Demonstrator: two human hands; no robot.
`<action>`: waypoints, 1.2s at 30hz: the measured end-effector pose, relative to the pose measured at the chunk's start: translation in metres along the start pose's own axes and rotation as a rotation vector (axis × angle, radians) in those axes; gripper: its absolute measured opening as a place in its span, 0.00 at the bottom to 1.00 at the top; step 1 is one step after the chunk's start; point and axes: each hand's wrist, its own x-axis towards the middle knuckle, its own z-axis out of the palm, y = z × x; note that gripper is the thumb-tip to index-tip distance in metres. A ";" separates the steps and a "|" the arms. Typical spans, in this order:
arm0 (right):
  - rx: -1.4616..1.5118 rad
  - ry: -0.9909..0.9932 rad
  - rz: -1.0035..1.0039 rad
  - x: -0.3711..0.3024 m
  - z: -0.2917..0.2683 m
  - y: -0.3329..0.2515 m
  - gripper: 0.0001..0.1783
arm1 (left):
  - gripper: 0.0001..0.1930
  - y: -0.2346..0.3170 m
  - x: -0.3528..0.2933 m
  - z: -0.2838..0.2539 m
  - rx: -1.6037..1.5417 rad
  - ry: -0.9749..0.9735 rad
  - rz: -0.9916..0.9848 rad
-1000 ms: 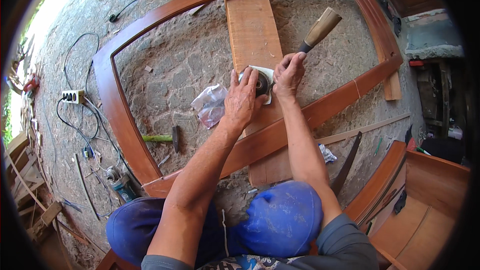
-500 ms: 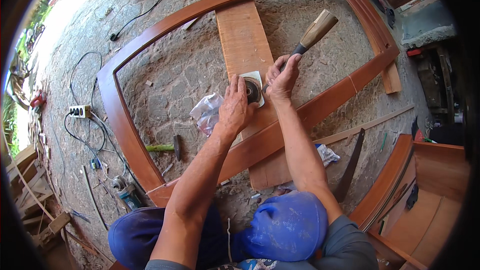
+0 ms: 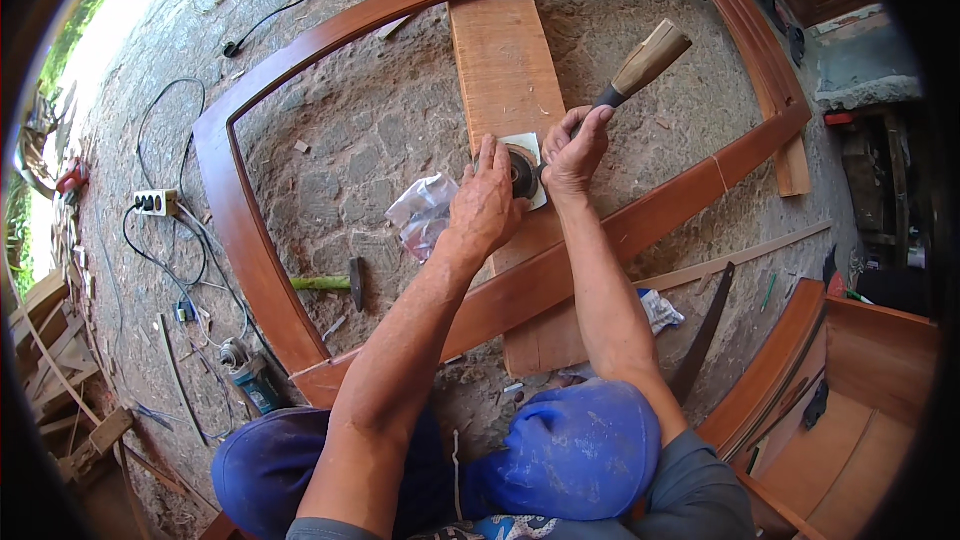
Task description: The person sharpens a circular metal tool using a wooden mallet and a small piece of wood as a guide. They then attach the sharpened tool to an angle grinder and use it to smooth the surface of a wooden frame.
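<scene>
A black round disc (image 3: 522, 178) rests on a white square sheet (image 3: 529, 141) atop a wooden plank (image 3: 507, 65). With fingers stretched out, my left hand (image 3: 487, 208) presses flat against the disc's left side. My right hand (image 3: 577, 153) is closed around the dark lower part of a chisel (image 3: 650, 57), thumb pointing up. Its wooden handle leans up to the right, while its lower end is at the disc's right edge, mostly hidden by my fingers. A crumpled clear plastic bag (image 3: 422, 215) lies left of my left hand.
A curved reddish-brown wooden frame (image 3: 250, 240) surrounds the work, crossing over the plank. Inside it lies a hammer (image 3: 357, 284) with a green handle. An angle grinder (image 3: 250, 376), power strip (image 3: 157, 203) and cables are on the left. A saw blade (image 3: 703, 335) and wooden box (image 3: 880, 360) are on the right.
The view has shifted a little. Both hands stay at the disc, with the chisel held at nearly the same lean.
</scene>
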 end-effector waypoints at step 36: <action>-0.763 -0.099 0.012 0.000 -0.049 -0.010 0.16 | 0.43 -0.001 -0.017 0.009 -0.099 0.210 -0.058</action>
